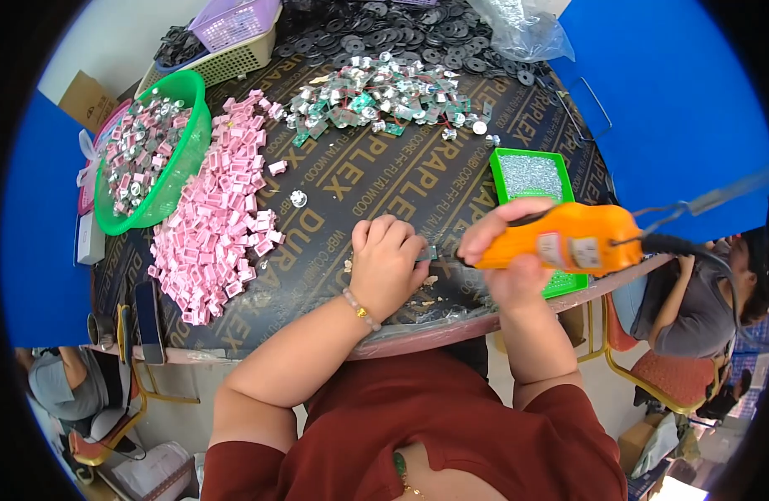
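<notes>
My right hand [518, 271] is wrapped round an orange electric screwdriver [585, 238], which lies nearly level with its tip pointing left. A dark cable leaves its right end. My left hand [389, 263] is closed low over the near part of the table, its fingers curled on a small green circuit board [430, 252]. Most of that piece is hidden under the fingers. The screwdriver's tip is a short way to the right of the board. Just beyond the screwdriver stands a green tray [495, 175] holding many small silver screws, partly covered by my right hand and the tool.
Pink plastic housings [209, 234] are heaped at left, beside a green basket [202, 125] of assembled parts. Circuit boards with wires [384, 100] lie in a far pile, before black discs [401, 33]. One small white part [298, 199] lies alone. Blue panels [668, 108] flank the table.
</notes>
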The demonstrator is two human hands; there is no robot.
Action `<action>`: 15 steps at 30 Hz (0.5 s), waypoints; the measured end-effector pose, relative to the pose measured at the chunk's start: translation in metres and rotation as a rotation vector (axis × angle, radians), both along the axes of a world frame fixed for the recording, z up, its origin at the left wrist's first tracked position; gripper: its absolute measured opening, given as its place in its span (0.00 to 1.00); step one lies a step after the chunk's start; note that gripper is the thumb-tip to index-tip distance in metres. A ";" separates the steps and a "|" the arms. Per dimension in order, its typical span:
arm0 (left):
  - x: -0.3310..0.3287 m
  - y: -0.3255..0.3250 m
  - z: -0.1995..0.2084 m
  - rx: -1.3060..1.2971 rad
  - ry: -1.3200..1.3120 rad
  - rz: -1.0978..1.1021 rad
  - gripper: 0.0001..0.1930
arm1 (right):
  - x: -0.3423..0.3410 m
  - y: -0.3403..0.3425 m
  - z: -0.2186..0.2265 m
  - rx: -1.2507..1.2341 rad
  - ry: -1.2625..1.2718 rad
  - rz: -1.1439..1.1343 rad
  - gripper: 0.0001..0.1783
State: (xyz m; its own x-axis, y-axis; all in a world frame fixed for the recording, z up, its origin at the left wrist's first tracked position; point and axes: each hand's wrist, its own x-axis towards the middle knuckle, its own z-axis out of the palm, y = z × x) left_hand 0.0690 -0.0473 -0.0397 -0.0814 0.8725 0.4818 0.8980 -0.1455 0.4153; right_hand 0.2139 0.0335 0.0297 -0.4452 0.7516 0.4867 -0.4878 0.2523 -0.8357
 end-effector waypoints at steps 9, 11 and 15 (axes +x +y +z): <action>0.000 0.000 0.000 0.017 0.000 0.008 0.13 | -0.020 -0.001 -0.023 -0.060 0.119 0.166 0.28; 0.000 0.000 -0.002 0.025 0.009 0.006 0.13 | -0.021 -0.001 -0.024 -0.049 0.111 0.161 0.27; 0.000 0.002 -0.005 0.043 0.006 0.006 0.13 | -0.020 -0.002 -0.023 -0.014 0.083 0.192 0.23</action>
State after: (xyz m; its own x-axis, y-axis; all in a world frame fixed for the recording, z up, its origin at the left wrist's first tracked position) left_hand 0.0691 -0.0450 -0.0450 -0.0839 0.8504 0.5194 0.9013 -0.1576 0.4036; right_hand 0.1934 0.0317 0.0062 -0.5397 0.6638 0.5178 -0.5931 0.1368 -0.7934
